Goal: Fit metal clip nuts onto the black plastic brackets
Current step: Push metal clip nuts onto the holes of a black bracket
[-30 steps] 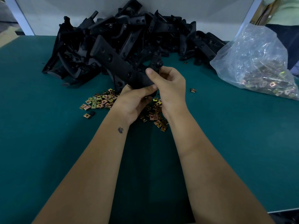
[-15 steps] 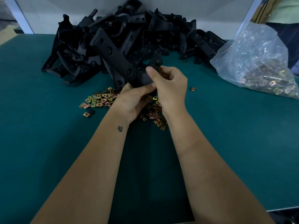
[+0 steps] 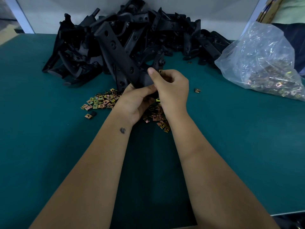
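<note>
A long black plastic bracket (image 3: 115,52) with round holes slants up to the left from my hands. My left hand (image 3: 137,103) grips its near end from below, thumb across it. My right hand (image 3: 170,86) curls over the same end, thumb on the bracket, and a small brass-coloured clip nut (image 3: 160,71) shows at its fingertips beside the bracket's upright tab. Loose clip nuts (image 3: 102,101) lie scattered on the green table under and left of my hands.
A big heap of black brackets (image 3: 165,30) fills the back of the table (image 3: 49,146). A clear plastic bag of clip nuts (image 3: 264,63) lies at the right. One stray nut (image 3: 197,90) sits right of my hands. A person stands at the far right edge.
The bracket's far end has risen slightly and stands a little steeper. Both hands keep the same hold at its near end.
</note>
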Demonstrator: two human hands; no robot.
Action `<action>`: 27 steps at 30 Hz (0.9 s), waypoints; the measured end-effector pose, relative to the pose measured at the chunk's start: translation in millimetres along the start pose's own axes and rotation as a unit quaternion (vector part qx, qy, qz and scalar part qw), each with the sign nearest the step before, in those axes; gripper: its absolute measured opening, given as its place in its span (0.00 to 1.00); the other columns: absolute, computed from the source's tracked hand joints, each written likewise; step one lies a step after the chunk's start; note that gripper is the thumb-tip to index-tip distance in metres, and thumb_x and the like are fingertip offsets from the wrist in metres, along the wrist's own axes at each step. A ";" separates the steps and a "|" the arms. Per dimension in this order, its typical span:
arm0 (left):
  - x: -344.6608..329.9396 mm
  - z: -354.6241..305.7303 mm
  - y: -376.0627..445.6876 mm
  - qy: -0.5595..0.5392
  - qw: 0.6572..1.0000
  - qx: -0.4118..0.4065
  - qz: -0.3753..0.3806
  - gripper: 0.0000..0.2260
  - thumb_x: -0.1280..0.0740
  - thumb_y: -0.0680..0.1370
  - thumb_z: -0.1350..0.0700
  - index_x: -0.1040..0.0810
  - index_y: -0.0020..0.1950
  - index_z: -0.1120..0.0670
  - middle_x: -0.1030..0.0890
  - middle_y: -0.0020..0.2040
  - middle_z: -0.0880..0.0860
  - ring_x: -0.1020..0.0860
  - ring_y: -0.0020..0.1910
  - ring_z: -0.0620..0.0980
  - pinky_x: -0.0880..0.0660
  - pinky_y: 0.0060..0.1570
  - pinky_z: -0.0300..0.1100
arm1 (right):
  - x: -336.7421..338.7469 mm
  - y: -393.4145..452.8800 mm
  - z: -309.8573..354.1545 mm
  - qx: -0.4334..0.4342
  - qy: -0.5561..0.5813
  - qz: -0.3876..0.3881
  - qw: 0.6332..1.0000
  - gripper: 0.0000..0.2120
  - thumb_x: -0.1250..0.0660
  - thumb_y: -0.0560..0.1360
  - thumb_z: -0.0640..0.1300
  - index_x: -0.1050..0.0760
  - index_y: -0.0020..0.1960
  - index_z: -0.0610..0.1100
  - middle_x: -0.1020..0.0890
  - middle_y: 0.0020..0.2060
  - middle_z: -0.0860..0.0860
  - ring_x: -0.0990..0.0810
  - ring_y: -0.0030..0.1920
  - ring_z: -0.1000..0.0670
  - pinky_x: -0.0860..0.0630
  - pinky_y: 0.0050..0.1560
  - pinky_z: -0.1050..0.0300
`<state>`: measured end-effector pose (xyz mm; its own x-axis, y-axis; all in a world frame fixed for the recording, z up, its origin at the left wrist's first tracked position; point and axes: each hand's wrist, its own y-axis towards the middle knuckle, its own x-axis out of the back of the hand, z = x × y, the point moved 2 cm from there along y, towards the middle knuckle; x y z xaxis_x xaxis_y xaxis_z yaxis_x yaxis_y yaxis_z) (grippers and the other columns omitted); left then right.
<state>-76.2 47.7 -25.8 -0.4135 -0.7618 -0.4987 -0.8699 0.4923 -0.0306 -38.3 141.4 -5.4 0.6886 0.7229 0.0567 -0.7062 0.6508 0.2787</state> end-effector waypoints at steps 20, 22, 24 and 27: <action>15.1 -13.8 1.0 -0.128 0.978 -0.030 -0.163 0.11 0.28 0.75 0.67 0.25 0.52 0.55 0.18 0.49 0.53 0.20 0.50 0.52 0.20 0.43 0.45 | 8.2 -1.7 2.8 -0.001 -0.040 -0.014 0.999 0.08 0.38 0.80 0.46 0.22 0.44 0.52 0.20 0.37 0.57 0.22 0.41 0.55 0.27 0.44 0.59; 21.4 -18.2 0.3 -0.158 0.966 -0.042 -0.199 0.11 0.29 0.75 0.66 0.27 0.51 0.56 0.20 0.52 0.55 0.21 0.51 0.54 0.19 0.44 0.45 | 10.1 1.0 -0.2 -0.012 -0.086 0.002 0.996 0.08 0.39 0.79 0.43 0.21 0.45 0.51 0.20 0.38 0.56 0.23 0.37 0.56 0.29 0.39 0.59; 25.4 -21.6 -0.4 -0.170 0.955 -0.056 -0.235 0.11 0.29 0.76 0.66 0.29 0.51 0.55 0.22 0.55 0.56 0.22 0.53 0.55 0.18 0.44 0.45 | 9.8 1.6 -1.5 -0.014 -0.154 0.035 0.987 0.10 0.39 0.77 0.42 0.21 0.45 0.51 0.20 0.36 0.58 0.24 0.33 0.57 0.29 0.34 0.59; 29.4 -24.6 -0.1 -0.174 0.947 -0.075 -0.260 0.12 0.29 0.76 0.66 0.28 0.52 0.55 0.22 0.60 0.57 0.23 0.59 0.56 0.18 0.44 0.44 | 4.6 -1.9 -2.9 0.008 -0.243 0.101 0.965 0.10 0.38 0.76 0.41 0.19 0.48 0.49 0.19 0.41 0.57 0.21 0.40 0.53 0.23 0.41 0.54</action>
<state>-94.9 14.9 -19.2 0.1715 -0.6867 -0.7064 -0.9710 0.0036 -0.2393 -34.2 144.2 -8.4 0.5360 0.6372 0.5537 -0.8339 0.5016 0.2300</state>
